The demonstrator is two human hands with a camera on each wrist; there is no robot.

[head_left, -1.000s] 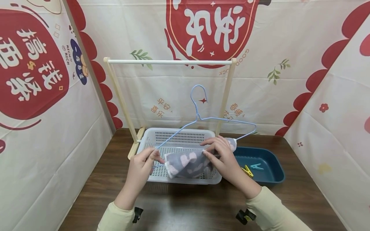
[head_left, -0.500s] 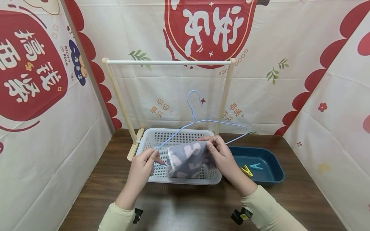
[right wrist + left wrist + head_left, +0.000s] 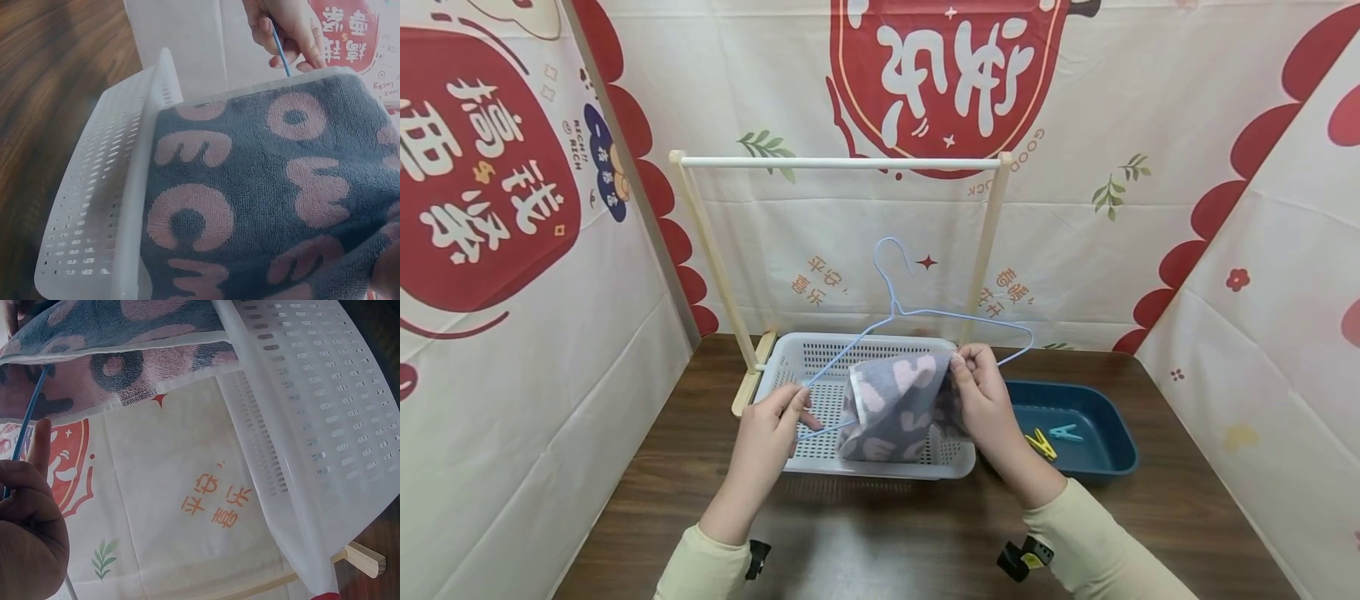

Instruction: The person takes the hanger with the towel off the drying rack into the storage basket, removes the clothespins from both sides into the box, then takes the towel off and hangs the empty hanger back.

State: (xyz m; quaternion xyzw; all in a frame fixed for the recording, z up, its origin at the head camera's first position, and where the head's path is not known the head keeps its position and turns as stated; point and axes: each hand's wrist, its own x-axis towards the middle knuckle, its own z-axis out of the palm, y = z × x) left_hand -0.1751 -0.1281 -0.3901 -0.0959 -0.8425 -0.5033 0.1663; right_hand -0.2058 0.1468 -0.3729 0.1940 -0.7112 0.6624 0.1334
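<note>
My left hand (image 3: 771, 429) grips the left corner of a light-blue wire clothes hanger (image 3: 951, 314), whose hook points up. A grey towel (image 3: 880, 429) with pink letter shapes is folded over the hanger's lower bar, its lower part hanging in front of the white basket. My right hand (image 3: 988, 396) pinches the towel's upper right edge. In the left wrist view, the hanger's blue wire (image 3: 28, 419) runs from my fingers to the towel (image 3: 125, 325). The right wrist view has the towel (image 3: 250, 169) spread broadly, and my right hand (image 3: 389, 269) only partly at the edge.
A white perforated basket (image 3: 790, 354) stands behind the towel. Over it rises a wooden rack with a white rail (image 3: 842, 162). To the right, a dark-blue tray (image 3: 1116, 433) holds a yellow clothespin (image 3: 1041, 444) and a teal clothespin (image 3: 1066, 432). Printed cloth walls surround the table (image 3: 865, 542).
My right hand has drawn the towel's upper edge higher, and the towel shows more of its face. The hanger's hook has shifted left and slightly down. My left hand stays nearly still.
</note>
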